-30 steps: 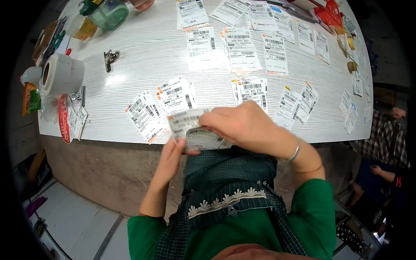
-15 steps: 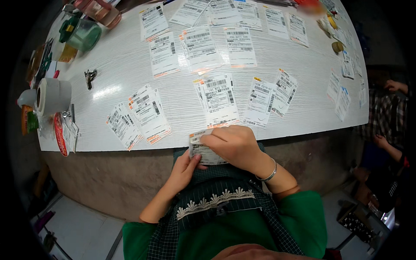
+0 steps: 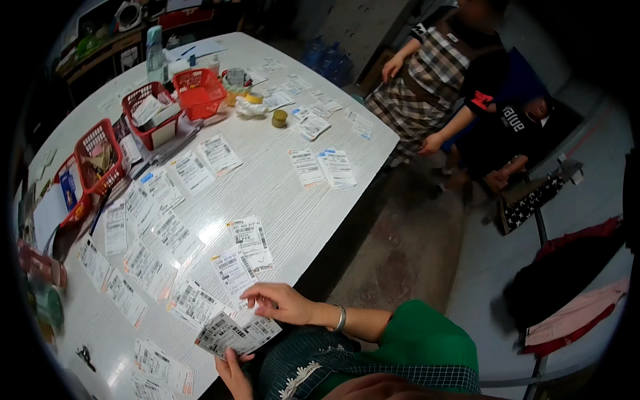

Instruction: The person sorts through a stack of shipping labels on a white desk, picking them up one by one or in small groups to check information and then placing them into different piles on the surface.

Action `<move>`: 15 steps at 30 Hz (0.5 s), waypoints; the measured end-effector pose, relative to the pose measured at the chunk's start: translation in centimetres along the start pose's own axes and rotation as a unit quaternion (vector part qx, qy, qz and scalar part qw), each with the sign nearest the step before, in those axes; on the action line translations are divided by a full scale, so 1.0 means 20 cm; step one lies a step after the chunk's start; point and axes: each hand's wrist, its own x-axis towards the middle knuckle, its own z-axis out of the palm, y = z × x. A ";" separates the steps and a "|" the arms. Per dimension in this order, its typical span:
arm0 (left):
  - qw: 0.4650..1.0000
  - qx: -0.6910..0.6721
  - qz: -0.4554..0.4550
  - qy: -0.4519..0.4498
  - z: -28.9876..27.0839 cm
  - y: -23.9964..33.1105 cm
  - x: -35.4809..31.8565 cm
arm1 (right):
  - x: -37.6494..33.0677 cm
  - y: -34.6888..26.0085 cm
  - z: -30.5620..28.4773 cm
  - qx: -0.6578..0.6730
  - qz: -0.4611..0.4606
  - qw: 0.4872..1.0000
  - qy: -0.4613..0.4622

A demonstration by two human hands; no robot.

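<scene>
Head view: the left hand (image 3: pixel 235 375) pinches a small bunch of shipping labels (image 3: pixel 230 333), with the thumb on top, at the near edge of the white tabletop (image 3: pixel 287 207). The right hand (image 3: pixel 281 305) is just above the bunch, its fingers loosely bent, and I see nothing in its grip. I cannot tell if its fingertips touch the paper.

A label pile (image 3: pixel 192 301) lies just past the bunch, partly hidden by it. Near the right hand, a label with a yellow mark (image 3: pixel 233 269) overlaps another label (image 3: pixel 253 241).

The step in hand looks like going through the bunch bit by bit. I think the next move calls for the right fingers to take just one label by its edge, while the left grip keeps the rest snug. Thin paper could stick together.

The labels have barcodes, rows of dark print, and some orange, yellow or blue marks. Most of the print is too tiny to read. A black shirt (image 3: pixel 522 130) off to the right has big white letters.
</scene>
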 end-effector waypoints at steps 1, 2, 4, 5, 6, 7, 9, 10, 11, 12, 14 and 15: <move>1.000 0.015 0.015 -0.009 0.01 0.01 -0.06 | -0.07 -0.04 0.00 0.006 0.017 0.999 -0.037; 0.999 0.029 0.029 -0.019 0.02 0.02 -0.11 | -0.13 -0.04 0.04 0.017 -0.018 0.999 -0.037; 0.995 0.069 0.068 -0.035 0.05 0.05 -0.12 | -0.18 -0.04 0.09 0.034 -0.017 0.998 -0.041; 0.993 0.086 0.061 -0.042 0.07 0.07 -0.14 | -0.19 -0.05 0.12 0.067 -0.033 0.997 -0.011; 0.991 0.109 0.054 -0.048 0.07 0.09 -0.16 | -0.19 -0.05 0.11 0.029 -0.034 0.998 -0.032; 0.989 0.134 0.045 -0.052 0.05 0.10 -0.18 | -0.19 -0.06 0.12 -0.003 -0.034 0.998 -0.054; 0.984 0.158 0.052 -0.070 0.01 0.08 -0.16 | -0.16 -0.06 0.10 -0.044 -0.051 0.994 -0.085; 0.981 0.167 0.052 -0.077 -0.01 0.06 -0.15 | -0.16 -0.06 0.10 -0.064 -0.056 0.991 -0.104; 0.979 0.176 0.053 -0.084 -0.04 0.03 -0.13 | -0.16 -0.06 0.10 -0.088 -0.057 0.989 -0.108; 0.968 0.226 0.070 -0.079 -0.05 0.03 -0.14 | -0.16 -0.05 0.11 -0.107 -0.059 0.985 -0.119; 0.982 0.173 0.044 -0.067 -0.05 0.03 -0.16 | -0.17 -0.02 0.13 -0.122 -0.072 0.983 -0.116; 0.987 0.147 0.031 -0.055 -0.02 0.06 -0.19 | -0.16 -0.01 0.15 -0.126 -0.080 0.984 -0.099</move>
